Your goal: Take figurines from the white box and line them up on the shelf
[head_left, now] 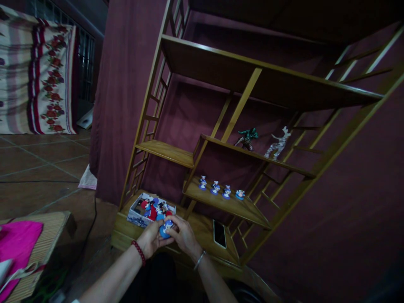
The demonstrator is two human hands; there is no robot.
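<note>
From here, a printed cardboard box [135, 218] of jumbled glossy figurines [152, 211], too heaped to count, sits just beyond the left hand [150, 239], which wears one red-beaded bracelet [139, 253]. Both hands grip a round blue-based figurine [164, 230], the right hand [185, 235] partly hiding it. Beyond that hand, rightward, four small figurines [215, 188] line a smooth wooden shelf [227, 206]; one flat, dark-screened phone [219, 234] lies nearer.

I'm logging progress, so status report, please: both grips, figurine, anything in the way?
Left grip, right grip: both on figurine. Figurine blue-based, partly hidden by fingers. Possible obstacle: open box just beyond.
</note>
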